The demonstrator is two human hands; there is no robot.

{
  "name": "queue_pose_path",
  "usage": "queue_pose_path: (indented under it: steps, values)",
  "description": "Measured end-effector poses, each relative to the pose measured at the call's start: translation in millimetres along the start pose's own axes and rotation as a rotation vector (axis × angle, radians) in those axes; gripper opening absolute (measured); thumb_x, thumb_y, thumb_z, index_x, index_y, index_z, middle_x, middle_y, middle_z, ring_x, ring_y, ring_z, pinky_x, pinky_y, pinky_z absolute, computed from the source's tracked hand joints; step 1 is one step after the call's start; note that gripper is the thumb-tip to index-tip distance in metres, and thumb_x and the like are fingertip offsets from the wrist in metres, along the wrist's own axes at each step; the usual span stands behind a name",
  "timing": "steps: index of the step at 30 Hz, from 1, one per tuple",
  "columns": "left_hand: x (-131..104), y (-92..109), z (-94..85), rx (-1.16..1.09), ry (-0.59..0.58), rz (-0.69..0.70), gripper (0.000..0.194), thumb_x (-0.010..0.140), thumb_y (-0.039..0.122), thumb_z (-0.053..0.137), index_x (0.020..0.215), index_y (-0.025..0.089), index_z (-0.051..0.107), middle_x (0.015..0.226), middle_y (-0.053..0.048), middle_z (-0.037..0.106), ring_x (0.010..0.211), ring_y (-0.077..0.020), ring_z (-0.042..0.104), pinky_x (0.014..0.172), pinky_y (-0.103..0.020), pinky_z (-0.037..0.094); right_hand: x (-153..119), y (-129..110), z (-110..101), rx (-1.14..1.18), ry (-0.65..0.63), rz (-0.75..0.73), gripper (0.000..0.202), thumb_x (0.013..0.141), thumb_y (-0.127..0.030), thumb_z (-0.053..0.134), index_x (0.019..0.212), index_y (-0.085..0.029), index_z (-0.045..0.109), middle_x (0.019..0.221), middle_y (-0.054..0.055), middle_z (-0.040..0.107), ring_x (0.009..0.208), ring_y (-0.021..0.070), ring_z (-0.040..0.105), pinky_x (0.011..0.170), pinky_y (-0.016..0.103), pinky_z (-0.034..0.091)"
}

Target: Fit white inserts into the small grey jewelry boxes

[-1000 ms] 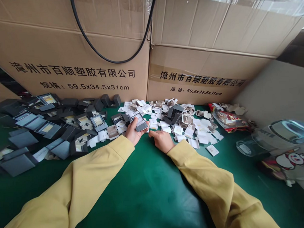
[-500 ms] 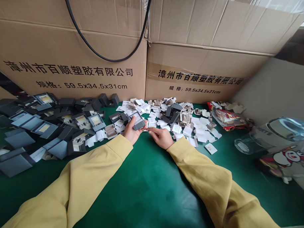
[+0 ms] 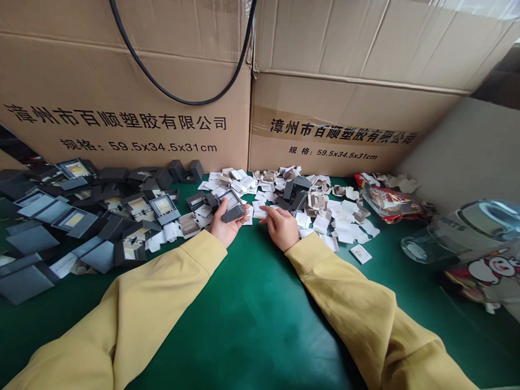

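Note:
My left hand (image 3: pixel 227 225) is closed around a small dark grey box (image 3: pixel 234 208), tilted, with its open side up and a light grey inside showing. A short gap to the right, my right hand (image 3: pixel 282 227) has its index finger stretched toward the box. Its fingertips are at a small white card (image 3: pixel 258 211) and seem to pinch it, though the thumb is partly hidden. Behind both hands lie loose white cards and folded paper inserts (image 3: pixel 241 183). Several dark grey boxes (image 3: pixel 298 188) rest among the papers.
Many dark grey boxes (image 3: pixel 78 220) are heaped at left on the green table (image 3: pixel 247 325). Large cardboard cartons (image 3: pixel 161 83) stand behind, with a black cable (image 3: pixel 195 103) hanging in front. A red snack packet (image 3: pixel 387 205) and a clear plastic cup (image 3: pixel 455 236) sit at right.
My right hand has drawn back from the box, slightly to the right. The white printed face seen in the box before no longer shows; its grey inside does. My left hand has tilted the box slightly.

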State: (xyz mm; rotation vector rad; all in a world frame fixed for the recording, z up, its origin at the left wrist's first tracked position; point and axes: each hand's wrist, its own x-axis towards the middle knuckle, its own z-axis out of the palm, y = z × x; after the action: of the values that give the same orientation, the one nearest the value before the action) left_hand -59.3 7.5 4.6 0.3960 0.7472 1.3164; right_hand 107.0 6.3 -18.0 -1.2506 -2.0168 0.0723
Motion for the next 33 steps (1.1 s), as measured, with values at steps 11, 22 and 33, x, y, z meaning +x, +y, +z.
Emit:
queue_pose_path:
  steps: [11, 22, 33]
  values:
    - [-3.3, -1.2, 1.8, 0.001, -0.02, 0.019, 0.036, 0.088, 0.037, 0.033, 0.087, 0.01, 0.057, 0.07, -0.011, 0.066, 0.059, -0.0136, 0.061, 0.05, -0.021, 0.047, 4.8, 5.5, 1.6, -0.45, -0.209, -0.125, 0.03, 0.086, -0.033, 0.046, 0.112, -0.019, 0.054, 0.09, 0.009, 0.061, 0.09, 0.023, 0.044, 0.071, 0.033, 0.029]
    - [-2.9, -2.0, -0.4, 0.01, -0.058, 0.013, 0.035, 0.086, 0.039, 0.037, 0.085, 0.01, 0.057, 0.072, -0.011, 0.065, 0.059, -0.0133, 0.06, 0.053, -0.023, 0.048, 4.7, 3.6, -0.3, -0.37, -0.092, -0.172, 0.024, 0.09, -0.028, 0.037, 0.085, -0.019, 0.059, 0.083, 0.006, 0.061, 0.083, 0.0184, 0.045, 0.07, 0.031, 0.029]
    - [-3.0, -14.1, 2.6, 0.233, -0.054, 0.112, 0.034, 0.077, 0.036, 0.056, 0.104, 0.015, 0.054, 0.084, -0.008, 0.067, 0.077, -0.0204, 0.065, 0.067, -0.032, 0.052, 1.5, 1.1, -3.1, 0.131, 0.147, 0.028, 0.025, 0.089, -0.031, 0.034, 0.098, -0.018, 0.054, 0.085, 0.006, 0.058, 0.07, 0.0147, 0.052, 0.065, 0.027, 0.043]
